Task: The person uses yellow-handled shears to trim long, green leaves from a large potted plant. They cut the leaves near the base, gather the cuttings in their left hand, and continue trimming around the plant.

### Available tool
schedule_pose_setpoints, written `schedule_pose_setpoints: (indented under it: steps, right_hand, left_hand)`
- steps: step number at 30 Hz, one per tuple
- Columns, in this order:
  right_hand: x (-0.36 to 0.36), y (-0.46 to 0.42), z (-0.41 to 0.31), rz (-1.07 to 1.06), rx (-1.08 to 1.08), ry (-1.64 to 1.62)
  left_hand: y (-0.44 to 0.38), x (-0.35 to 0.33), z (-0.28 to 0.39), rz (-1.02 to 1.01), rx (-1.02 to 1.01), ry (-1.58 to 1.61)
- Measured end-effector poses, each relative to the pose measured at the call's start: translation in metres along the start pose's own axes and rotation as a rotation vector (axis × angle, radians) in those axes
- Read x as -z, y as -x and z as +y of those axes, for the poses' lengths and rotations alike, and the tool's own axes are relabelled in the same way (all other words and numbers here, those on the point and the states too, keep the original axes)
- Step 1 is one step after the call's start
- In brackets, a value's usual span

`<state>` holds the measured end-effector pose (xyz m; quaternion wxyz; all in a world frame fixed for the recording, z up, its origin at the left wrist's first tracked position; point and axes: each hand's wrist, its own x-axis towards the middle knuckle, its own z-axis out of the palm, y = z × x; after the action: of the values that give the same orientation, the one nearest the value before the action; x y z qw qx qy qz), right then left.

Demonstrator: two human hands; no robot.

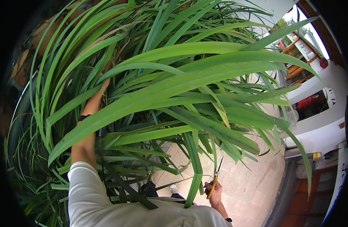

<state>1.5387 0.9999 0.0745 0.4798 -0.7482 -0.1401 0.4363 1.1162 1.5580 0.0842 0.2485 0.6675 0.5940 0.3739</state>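
My left arm reaches deep into a dense clump of long, strap-shaped green leaves (174, 82). Only a bit of my left hand (106, 84) shows among the blades; its fingers are hidden, so any hold on a leaf cannot be made out. Low on the right, my right hand (215, 190) grips yellow-handled scissors (212, 187). Their narrow dark blades point up towards the cut-looking leaf ends, and whether the blades are apart is unclear. Close to that hand hangs a sharply folded leaf (195, 176), its lower part in front of my shirt.
Pale floor tiles (247, 181) lie below, with my shoe (173, 188) on them. A white wall (318, 93) with openings stands at right. Beneath it runs a grey ledge (281, 193). Brown dry leaves (21, 63) hang at far left, near a dark rounded rim (19, 113).
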Motion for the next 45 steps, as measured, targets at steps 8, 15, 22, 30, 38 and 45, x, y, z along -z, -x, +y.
schedule_pose_setpoints:
  steps: [8, 15, 22, 30, 38, 45]
  right_hand:
    - [0.008, -0.019, 0.004, -0.178, 0.058, 0.025]
    - [0.02, -0.031, 0.014, -0.409, 0.087, 0.174]
    - [0.025, -0.016, 0.029, -0.486, 0.049, 0.312]
    - [0.016, -0.015, 0.034, -0.497, 0.138, 0.303]
    - [0.017, -0.013, 0.021, -0.553, 0.122, 0.251]
    - [0.027, -0.009, 0.017, -0.693, 0.185, 0.232]
  left_hand:
    - [0.112, 0.032, 0.0, 0.247, 0.061, -0.453]
    - [0.16, 0.021, -0.036, -0.016, 0.606, -0.657]
    - [0.178, 0.0, -0.048, -0.139, 0.579, -0.64]
    - [0.186, 0.008, -0.041, -0.452, 0.497, -0.591]
    - [0.215, 0.073, 0.032, -0.225, 0.524, -0.419]
    - [0.318, 0.166, 0.144, 0.255, 0.455, -0.07]
